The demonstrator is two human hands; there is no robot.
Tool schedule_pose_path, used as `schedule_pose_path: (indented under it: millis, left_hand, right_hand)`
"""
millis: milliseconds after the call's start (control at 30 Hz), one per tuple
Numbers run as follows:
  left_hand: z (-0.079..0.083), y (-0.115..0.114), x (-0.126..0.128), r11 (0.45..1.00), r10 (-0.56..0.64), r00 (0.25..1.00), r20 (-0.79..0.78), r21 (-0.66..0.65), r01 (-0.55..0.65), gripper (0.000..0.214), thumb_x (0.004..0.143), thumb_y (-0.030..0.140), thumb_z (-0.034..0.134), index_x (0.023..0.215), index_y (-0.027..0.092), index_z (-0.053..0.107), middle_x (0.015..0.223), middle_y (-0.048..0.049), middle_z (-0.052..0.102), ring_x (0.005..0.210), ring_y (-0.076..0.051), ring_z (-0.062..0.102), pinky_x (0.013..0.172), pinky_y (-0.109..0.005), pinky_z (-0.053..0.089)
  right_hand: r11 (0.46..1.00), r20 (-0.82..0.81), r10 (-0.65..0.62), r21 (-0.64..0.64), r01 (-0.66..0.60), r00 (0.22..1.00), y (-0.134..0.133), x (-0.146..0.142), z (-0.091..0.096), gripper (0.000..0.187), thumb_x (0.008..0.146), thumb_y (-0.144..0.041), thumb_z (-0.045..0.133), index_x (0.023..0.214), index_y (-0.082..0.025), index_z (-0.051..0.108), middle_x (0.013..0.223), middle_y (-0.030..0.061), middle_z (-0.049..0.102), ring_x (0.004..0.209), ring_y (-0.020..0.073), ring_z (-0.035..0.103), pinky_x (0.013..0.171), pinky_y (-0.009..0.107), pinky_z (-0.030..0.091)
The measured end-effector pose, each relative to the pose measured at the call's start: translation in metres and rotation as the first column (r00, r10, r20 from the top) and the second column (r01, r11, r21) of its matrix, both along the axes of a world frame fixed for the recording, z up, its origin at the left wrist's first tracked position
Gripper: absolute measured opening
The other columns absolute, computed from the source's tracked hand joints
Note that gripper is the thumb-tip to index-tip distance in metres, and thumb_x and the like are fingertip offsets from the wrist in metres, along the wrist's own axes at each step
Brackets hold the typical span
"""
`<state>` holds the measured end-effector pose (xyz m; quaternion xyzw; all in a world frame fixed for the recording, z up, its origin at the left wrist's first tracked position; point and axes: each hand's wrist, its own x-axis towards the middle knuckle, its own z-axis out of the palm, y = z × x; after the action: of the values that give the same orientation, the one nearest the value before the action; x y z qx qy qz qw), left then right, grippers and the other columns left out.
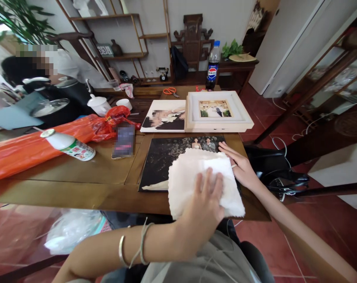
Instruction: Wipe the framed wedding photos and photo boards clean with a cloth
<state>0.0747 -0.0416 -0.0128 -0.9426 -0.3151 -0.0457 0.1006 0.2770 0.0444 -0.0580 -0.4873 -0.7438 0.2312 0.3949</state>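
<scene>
A white cloth (pixel 184 173) with a scalloped edge lies over the right part of a dark photo panel (pixel 166 157) on the wooden table. My left hand (pixel 206 196) presses down on the cloth, fingers spread and flat. At the panel's right edge rests my right hand (pixel 239 163), its fingers stretched out, touching the panel's upper right side and the cloth's edge. Two small figures show in the panel's picture above the cloth. Behind it are a white-edged photo print (pixel 163 116) and a pale picture frame (pixel 219 125) with a photo inside.
A phone (pixel 123 141), a white bottle (pixel 69 145) lying on its side and a red plastic bag (pixel 48 137) are on the left. Farther back stand orange-handled scissors (pixel 171 92) and a cola bottle (pixel 213 68). Another person (pixel 24 72) is at the far left.
</scene>
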Motion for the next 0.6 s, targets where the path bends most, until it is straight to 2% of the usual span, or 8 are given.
schedule_pose_path:
  millis: [100,200,300,367,467,600]
  left_hand:
    - [-0.006,0.003,0.008,1.0,0.026,0.999,0.022,0.001,-0.026,0.024,0.09,0.033,0.056,0.103,0.022,0.074,0.146,-0.0096,0.045,0.136,-0.04,0.035,0.106,-0.057,0.037]
    - [-0.007,0.03,0.007,0.982,0.189,0.981,0.035,-0.017,-0.189,0.035,0.094,0.027,0.049,0.122,0.016,0.065,0.148,-0.0122,0.041,0.138,-0.038,0.034,0.106,-0.052,0.04]
    - [-0.008,0.052,0.007,0.95,0.312,0.95,0.011,0.004,-0.312,0.042,0.097,0.026,0.041,0.132,0.008,0.055,0.148,-0.0199,0.037,0.138,-0.041,0.031,0.105,-0.057,0.039]
    - [-0.008,0.052,0.01,0.96,0.277,0.961,-0.002,0.049,-0.277,0.044,0.098,0.027,0.04,0.132,0.005,0.054,0.149,-0.023,0.035,0.139,-0.042,0.027,0.105,-0.062,0.037]
    - [-0.008,0.027,0.014,0.987,0.124,0.992,0.004,0.103,-0.124,0.041,0.096,0.028,0.043,0.127,0.007,0.06,0.149,-0.0213,0.036,0.14,-0.041,0.028,0.105,-0.063,0.038]
    - [-0.011,-0.007,0.008,0.998,0.001,0.998,0.064,0.062,-0.005,0.028,0.092,0.032,0.052,0.101,0.016,0.074,0.146,-0.0168,0.042,0.138,-0.042,0.032,0.104,-0.063,0.038]
  right_hand:
    - [1.0,-0.034,0.007,-0.011,-0.008,0.999,0.0,0.003,0.0,0.039,0.097,-0.035,0.042,0.134,-0.028,0.055,0.144,0.0026,0.049,0.139,0.0228,0.038,0.116,0.048,0.03]
    - [1.0,0.03,-0.008,0.009,0.008,1.0,0.0,0.002,0.0,0.04,0.096,-0.036,0.044,0.133,-0.027,0.055,0.143,0.003,0.052,0.138,0.0235,0.04,0.116,0.049,0.031]
    - [1.0,0.06,-0.013,0.025,0.012,0.998,0.001,0.001,-0.002,0.039,0.095,-0.037,0.048,0.132,-0.028,0.057,0.142,0.003,0.052,0.137,0.0241,0.04,0.116,0.05,0.03]
    - [0.999,0.047,-0.031,0.019,0.03,0.998,0.002,0.002,-0.004,0.04,0.096,-0.038,0.047,0.133,-0.029,0.055,0.145,0.0025,0.049,0.139,0.0236,0.038,0.117,0.05,0.029]
    - [0.998,0.018,-0.059,0.017,0.058,0.998,0.003,0.004,-0.006,0.043,0.097,-0.038,0.043,0.138,-0.029,0.049,0.151,0.0013,0.039,0.142,0.0232,0.03,0.118,0.051,0.026]
    - [1.0,0.049,-0.009,0.025,0.008,0.999,0.002,0.004,-0.004,0.042,0.096,-0.037,0.043,0.137,-0.029,0.052,0.149,0.002,0.043,0.141,0.0249,0.032,0.117,0.052,0.026]
